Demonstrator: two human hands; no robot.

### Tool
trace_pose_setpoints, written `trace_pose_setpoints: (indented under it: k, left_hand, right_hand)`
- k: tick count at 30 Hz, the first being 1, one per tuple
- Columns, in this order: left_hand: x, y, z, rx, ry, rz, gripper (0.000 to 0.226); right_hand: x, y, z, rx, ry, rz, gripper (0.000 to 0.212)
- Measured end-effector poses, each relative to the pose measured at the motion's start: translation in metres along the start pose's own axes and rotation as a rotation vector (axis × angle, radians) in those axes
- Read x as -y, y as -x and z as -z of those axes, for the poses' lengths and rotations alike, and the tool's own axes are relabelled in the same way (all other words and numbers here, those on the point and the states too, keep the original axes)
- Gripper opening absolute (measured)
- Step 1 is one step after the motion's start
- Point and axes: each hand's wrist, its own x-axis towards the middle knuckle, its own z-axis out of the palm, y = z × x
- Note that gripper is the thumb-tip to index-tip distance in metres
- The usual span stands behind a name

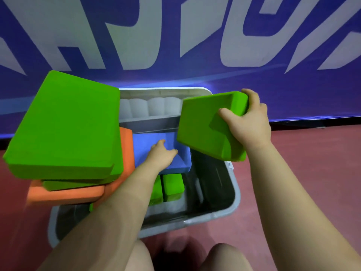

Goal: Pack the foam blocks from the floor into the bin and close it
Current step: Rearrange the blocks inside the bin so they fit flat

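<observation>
A grey plastic bin [233, 200] stands on the red floor in front of me. My right hand [248, 122] grips a green foam block [207, 126] by its far corner, tilted above the bin's right side. My left hand [161, 156] reaches into the bin and rests on a blue foam block [148, 143], fingers spread over its top. Two green blocks [172, 186] stand on edge deeper inside. At the bin's left side, a large green block [64, 128] lies on an orange block [68, 193], with another orange block [128, 149] beside them.
A blue banner with large white letters [195, 36] runs along the wall right behind the bin. Red floor [302, 163] spreads to the right of the bin. My knees [220, 257] are at the bottom edge, close to the bin's near rim.
</observation>
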Motion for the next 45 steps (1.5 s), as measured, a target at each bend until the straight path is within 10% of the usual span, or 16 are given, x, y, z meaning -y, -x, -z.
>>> trace_pose_setpoints:
  k: [15, 21, 26, 32, 45]
  left_hand:
    - [0.025, -0.031, -0.031, 0.06, -0.541, 0.056, 0.078]
    - [0.01, -0.019, -0.015, 0.135, -0.2, -0.105, 0.057]
    - [-0.019, 0.027, 0.01, 0.695, 0.352, -0.029, 0.026]
    - [-0.012, 0.015, 0.019, 0.563, -0.109, -0.14, 0.042]
    - [0.01, 0.003, -0.01, 0.722, -0.317, -0.228, 0.058]
  right_hand:
    - [-0.002, 0.014, -0.033, 0.29, 0.408, -0.205, 0.07]
    - [-0.014, 0.026, -0.064, 0.382, 0.408, -0.333, 0.088]
    - [-0.026, 0.021, -0.07, 0.454, 0.312, -0.481, 0.101]
    - [-0.039, 0.021, -0.078, 0.585, 0.483, -0.431, 0.083]
    - [-0.055, 0.022, -0.074, 0.938, 0.634, -0.217, 0.096]
